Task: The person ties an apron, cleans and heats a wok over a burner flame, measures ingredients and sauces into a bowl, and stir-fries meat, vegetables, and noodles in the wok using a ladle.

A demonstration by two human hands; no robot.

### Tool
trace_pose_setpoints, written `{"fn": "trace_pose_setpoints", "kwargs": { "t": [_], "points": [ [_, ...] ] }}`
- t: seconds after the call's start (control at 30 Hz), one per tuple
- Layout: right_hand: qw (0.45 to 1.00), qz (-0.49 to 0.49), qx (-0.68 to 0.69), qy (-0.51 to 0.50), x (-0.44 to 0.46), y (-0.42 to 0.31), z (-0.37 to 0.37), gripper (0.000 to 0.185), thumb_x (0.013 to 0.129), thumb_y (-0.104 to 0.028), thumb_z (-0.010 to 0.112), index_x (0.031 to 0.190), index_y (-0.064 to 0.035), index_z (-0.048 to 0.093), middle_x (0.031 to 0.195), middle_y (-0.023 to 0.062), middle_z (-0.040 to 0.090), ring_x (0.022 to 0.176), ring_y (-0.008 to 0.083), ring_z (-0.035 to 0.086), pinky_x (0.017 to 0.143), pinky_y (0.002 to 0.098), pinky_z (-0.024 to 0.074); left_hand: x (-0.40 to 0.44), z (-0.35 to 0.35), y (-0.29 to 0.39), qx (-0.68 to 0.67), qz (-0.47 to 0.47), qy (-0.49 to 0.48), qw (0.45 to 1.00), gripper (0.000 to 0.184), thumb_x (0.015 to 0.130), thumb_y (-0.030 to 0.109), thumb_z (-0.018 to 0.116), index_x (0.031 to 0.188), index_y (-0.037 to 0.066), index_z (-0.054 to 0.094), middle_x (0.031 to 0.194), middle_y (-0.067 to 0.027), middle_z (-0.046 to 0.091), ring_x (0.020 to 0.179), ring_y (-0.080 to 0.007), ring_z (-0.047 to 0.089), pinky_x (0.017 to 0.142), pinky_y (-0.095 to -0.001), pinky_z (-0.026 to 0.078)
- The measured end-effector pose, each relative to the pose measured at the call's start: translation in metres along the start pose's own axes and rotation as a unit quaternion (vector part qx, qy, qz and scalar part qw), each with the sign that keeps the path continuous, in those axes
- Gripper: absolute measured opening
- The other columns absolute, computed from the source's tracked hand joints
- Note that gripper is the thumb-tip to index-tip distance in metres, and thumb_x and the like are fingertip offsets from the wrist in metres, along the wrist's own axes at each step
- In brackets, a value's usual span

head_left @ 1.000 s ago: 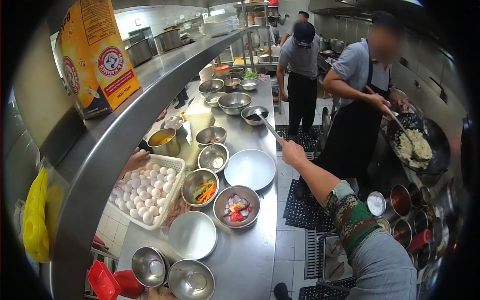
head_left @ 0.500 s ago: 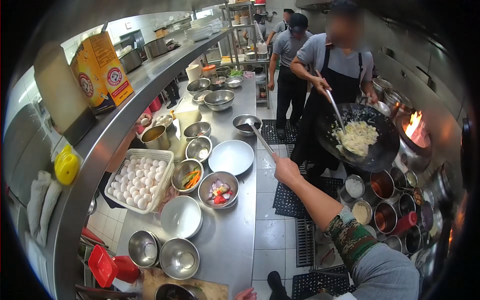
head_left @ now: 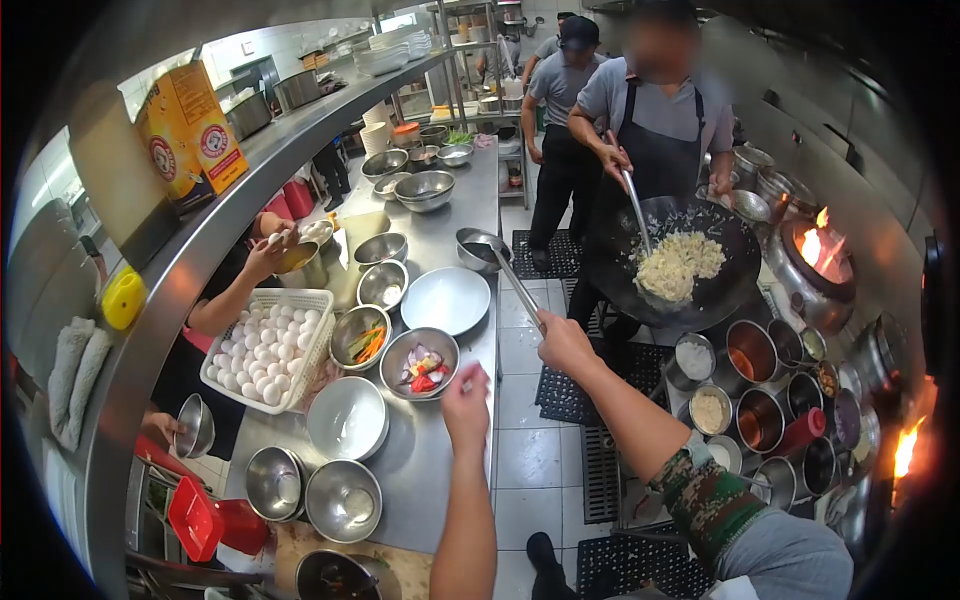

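Holding utensil, left hand nearer bowl

Right hand gripping long-handled ladle.

We see steel counter, overhead shelf, pale floor tiles with black mats, drain grate; shiny grey wall along the right side.

Both arms reach forward, right hand closed in a grip.
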State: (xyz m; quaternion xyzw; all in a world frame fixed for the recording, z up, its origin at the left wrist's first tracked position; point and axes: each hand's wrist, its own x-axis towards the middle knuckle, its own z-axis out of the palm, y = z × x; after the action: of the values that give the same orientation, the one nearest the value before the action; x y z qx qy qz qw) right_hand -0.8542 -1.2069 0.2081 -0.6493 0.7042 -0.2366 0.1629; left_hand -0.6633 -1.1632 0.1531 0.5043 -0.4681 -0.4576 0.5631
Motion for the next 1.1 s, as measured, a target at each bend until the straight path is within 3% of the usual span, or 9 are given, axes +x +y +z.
{"fn": "trace_pose_setpoints", "kwargs": {
  "t": [0.2,0.4,0.47,0.6,0.73,0.77,0.93,1.0,1.1],
  "points": [
    [0.999,0.019,0.031,0.023,-0.004,0.003,0.007,0.047,0.079,-0.002,0.049,0.126,-0.0054,0.054,0.094,0.0282,0.065,0.094,0.0446,0.062,0.085,0.0514,0.0483,0.169,0.033,-0.016,-0.006,-0.021,0.022,1.0,0.033,0.087,0.021,0.065,0.108,-0.004,0.066,0.088,-0.0087,0.068,0.072,-0.0135,0.065,0.058,-0.0249,0.051],
    [0.998,0.045,0.052,0.005,-0.011,-0.008,0.0,0.052,0.081,-0.004,0.051,0.133,-0.0058,0.052,0.095,0.0263,0.066,0.092,0.0424,0.063,0.084,0.0499,0.0489,0.288,0.072,-0.076,0.069,0.001,0.054,0.996,0.031,0.083,0.022,0.067,0.098,-0.004,0.069,0.079,-0.0104,0.068,0.059,-0.0153,0.062,0.052,-0.0276,0.049],
    [0.998,0.031,0.049,0.013,-0.012,-0.005,0.001,0.053,0.08,-0.004,0.052,0.133,-0.0041,0.051,0.094,0.0256,0.066,0.091,0.0418,0.063,0.084,0.0494,0.049,0.317,0.085,-0.091,0.167,-0.02,0.102,0.98,0.037,0.079,0.037,0.073,0.091,0.002,0.072,0.091,-0.0165,0.071,0.085,-0.0301,0.068,0.08,-0.0388,0.052],
    [0.999,0.03,0.039,0.008,-0.014,-0.008,0.0,0.056,0.079,-0.003,0.053,0.135,-0.0043,0.049,0.095,0.0246,0.066,0.091,0.0415,0.063,0.084,0.0486,0.0492,0.334,0.103,-0.085,0.2,-0.047,0.098,0.974,0.048,0.076,0.047,0.074,0.086,0.001,0.071,0.095,-0.02,0.07,0.094,-0.0334,0.066,0.085,-0.0416,0.051],
    [0.999,0.034,0.039,-0.002,-0.015,-0.007,0.001,0.058,0.078,-0.003,0.053,0.136,-0.0032,0.047,0.095,0.0249,0.065,0.092,0.0412,0.062,0.085,0.0483,0.0488,0.349,0.114,-0.088,0.187,-0.094,0.06,0.976,0.029,0.076,0.027,0.066,0.071,-0.001,0.07,0.07,-0.0163,0.07,0.076,-0.0307,0.07,0.081,-0.0388,0.053],
    [0.999,0.023,0.042,0.003,-0.016,-0.004,0.004,0.059,0.078,-0.004,0.054,0.137,-0.0021,0.046,0.095,0.0252,0.065,0.09,0.0417,0.062,0.084,0.0473,0.0493,0.354,0.118,-0.093,0.216,-0.095,0.1,0.967,0.024,0.074,0.018,0.059,0.063,-0.002,0.068,0.058,-0.0134,0.066,0.066,-0.0284,0.07,0.078,-0.0373,0.054],
    [0.998,0.02,0.054,0.003,-0.034,-0.002,-0.002,0.061,0.079,-0.005,0.055,0.139,-0.0035,0.044,0.098,0.0253,0.064,0.089,0.0424,0.063,0.082,0.0448,0.0502,0.317,0.096,-0.057,0.211,-0.114,0.102,0.965,0.023,0.077,0.016,0.061,0.067,-0.005,0.066,0.063,-0.0153,0.067,0.064,-0.0247,0.069,0.072,-0.0372,0.057],
    [0.992,-0.019,0.113,0.058,-0.054,-0.002,-0.013,0.056,0.079,-0.003,0.055,0.135,-0.0008,0.047,0.101,0.0233,0.064,0.094,0.0402,0.062,0.084,0.0466,0.0487,0.298,0.085,-0.043,-0.005,-0.098,0.115,0.989,0.019,0.079,0.011,0.062,0.079,-0.009,0.063,0.073,-0.0159,0.065,0.064,-0.0242,0.067,0.063,-0.0362,0.059],
    [0.982,-0.019,0.18,0.058,-0.09,-0.01,-0.046,0.058,0.08,-0.003,0.058,0.137,-0.0011,0.046,0.1,0.0228,0.064,0.092,0.0395,0.062,0.083,0.0413,0.0499,0.287,0.063,-0.038,-0.091,-0.083,0.104,0.987,0.014,0.082,0.005,0.061,0.087,-0.007,0.057,0.079,-0.0138,0.061,0.064,-0.0226,0.065,0.057,-0.0332,0.06]
  ]
}}
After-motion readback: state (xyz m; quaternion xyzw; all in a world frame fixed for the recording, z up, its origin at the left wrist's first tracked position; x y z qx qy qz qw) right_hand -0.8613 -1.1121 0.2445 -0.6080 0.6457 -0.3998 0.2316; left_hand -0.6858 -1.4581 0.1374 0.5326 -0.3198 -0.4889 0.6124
